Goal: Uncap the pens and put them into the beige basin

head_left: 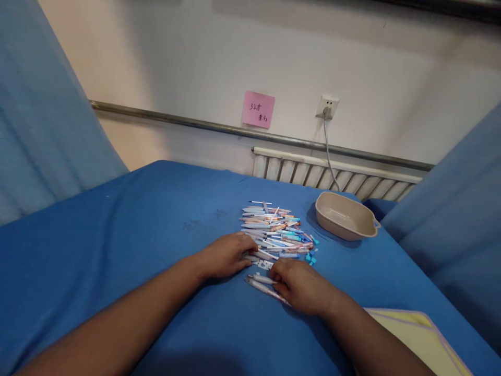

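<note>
Blue cloth-covered surface (176, 219) lies under both hands, and on it many slim pens (270, 225) are spread in a close pile, mostly pointing sideways. This pile lies just beyond the grip of each hand, near to both. The left hand (225, 256) reaches to the near left edge of the pile; its fingers are bent and the thumb is close to them, at the ends of some greyish pens, but I cannot tell whether this grip holds one. The right hand (299, 284) is bent downward, and its fingers touch the right end of a white pen (263, 279). Its fingertips are partly hidden, so I cannot tell if this grip is closed on the pen. Just on the near side of that pen lies a pinkish-white pen (268, 290), partly covered by the right hand.

Between the two grips lie small white pieces (264, 265). Small blue pieces (312, 257) are scattered just beyond the right grip. Farther beyond it, to the right, stands a beige basin (340, 216), and nearer than this grip, a yellow cloth (415, 331) with lilac edging lies beside the right forearm.
</note>
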The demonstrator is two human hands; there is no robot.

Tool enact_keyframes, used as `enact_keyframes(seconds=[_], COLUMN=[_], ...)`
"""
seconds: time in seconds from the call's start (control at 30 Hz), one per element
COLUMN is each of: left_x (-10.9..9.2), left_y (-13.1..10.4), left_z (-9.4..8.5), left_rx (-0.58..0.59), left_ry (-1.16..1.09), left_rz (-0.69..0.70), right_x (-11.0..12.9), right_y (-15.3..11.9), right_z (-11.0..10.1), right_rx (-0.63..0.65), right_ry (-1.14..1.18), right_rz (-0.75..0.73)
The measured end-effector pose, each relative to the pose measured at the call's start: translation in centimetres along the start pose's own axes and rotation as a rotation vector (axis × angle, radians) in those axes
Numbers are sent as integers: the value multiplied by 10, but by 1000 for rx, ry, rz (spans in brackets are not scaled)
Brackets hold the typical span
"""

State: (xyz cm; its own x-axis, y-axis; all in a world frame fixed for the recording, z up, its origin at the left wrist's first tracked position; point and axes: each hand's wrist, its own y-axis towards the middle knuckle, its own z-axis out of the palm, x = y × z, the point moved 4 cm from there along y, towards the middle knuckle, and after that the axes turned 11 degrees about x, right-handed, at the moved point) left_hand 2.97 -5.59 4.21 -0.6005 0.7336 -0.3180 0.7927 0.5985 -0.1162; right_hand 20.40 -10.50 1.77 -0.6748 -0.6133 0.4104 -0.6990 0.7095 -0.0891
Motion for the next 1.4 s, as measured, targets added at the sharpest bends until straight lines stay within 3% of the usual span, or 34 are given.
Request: enact_keyframes(seconds=[0.13,0.3,0.57,0.77,0.93,1.07,1.33,1.4], left_x=[-4,-9,-7,-12,-8,-12,-10,-10], left_y=[-1,-1,3,0,1,0,2,2], left_z=[0,3,5,2,5,2,8,7], left_rx=[-52,-39,-4,-113,-72,-101,39,6], left_ry=[-17,-59,-46,-61,-67,-54,-91,-95], left_rz=[72,134,40,117,52,101,23,36], right_x=[-3,-9,-19,-18,-17,-17,-16,-14], right_y=[1,4,10,9,9,9,9,8], right_z=[-1,-1,0,-4,-3,-3,-4,-5], right_rx=[-18,-88,-54,-109,-121,-140,-162,-164], right_ry=[-11,146,127,105,121,119,117,110], right_rz=[30,29,61,67,40,41,23,28])
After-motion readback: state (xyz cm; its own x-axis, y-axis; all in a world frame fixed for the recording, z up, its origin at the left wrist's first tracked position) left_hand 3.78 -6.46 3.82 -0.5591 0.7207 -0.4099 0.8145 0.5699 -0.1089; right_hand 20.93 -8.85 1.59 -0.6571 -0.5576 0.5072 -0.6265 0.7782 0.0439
